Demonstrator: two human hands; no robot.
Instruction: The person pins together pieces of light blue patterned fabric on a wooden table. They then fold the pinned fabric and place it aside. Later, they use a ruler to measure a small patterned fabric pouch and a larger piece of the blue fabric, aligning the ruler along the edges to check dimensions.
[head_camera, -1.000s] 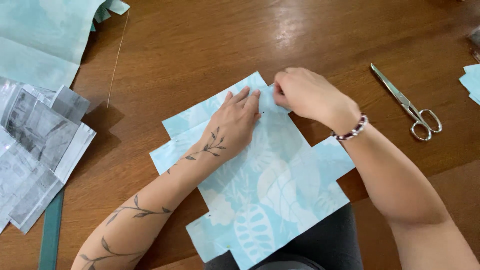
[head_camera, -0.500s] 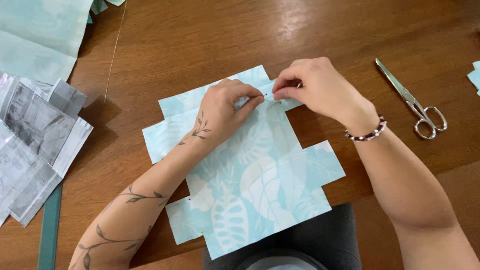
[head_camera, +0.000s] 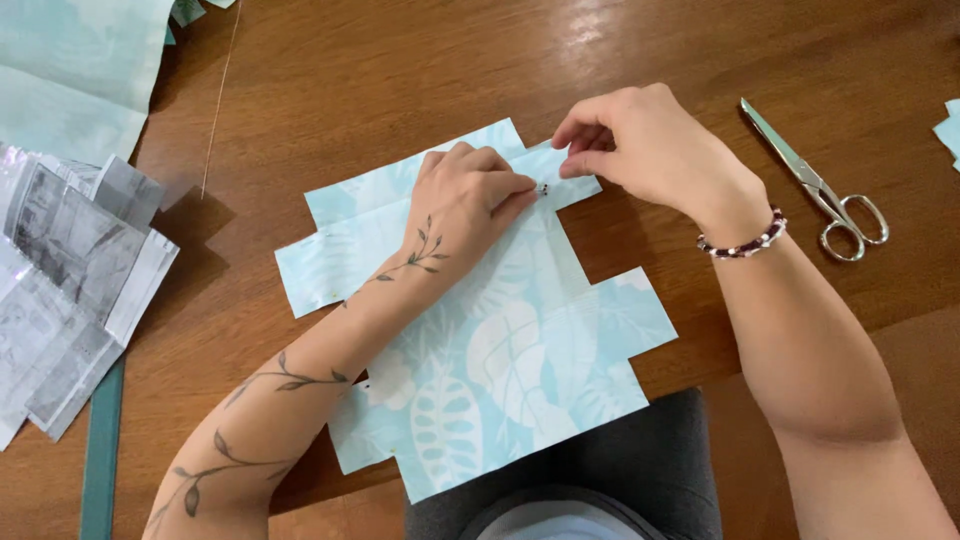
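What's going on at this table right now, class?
A person works on a light blue leaf-print fabric piece with notched corners, lying on a wooden table. The left hand presses on the fabric near its top edge, while the right hand pinches that edge beside a small pin. Metal scissors lie to the right, folded newspaper to the left.

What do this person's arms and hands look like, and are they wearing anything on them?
Both arms are bare, with no sleeves. The left hand and its forearm bear a dark tattoo of a leafy vine. The right hand has a bracelet of dark red and white beads at its wrist.
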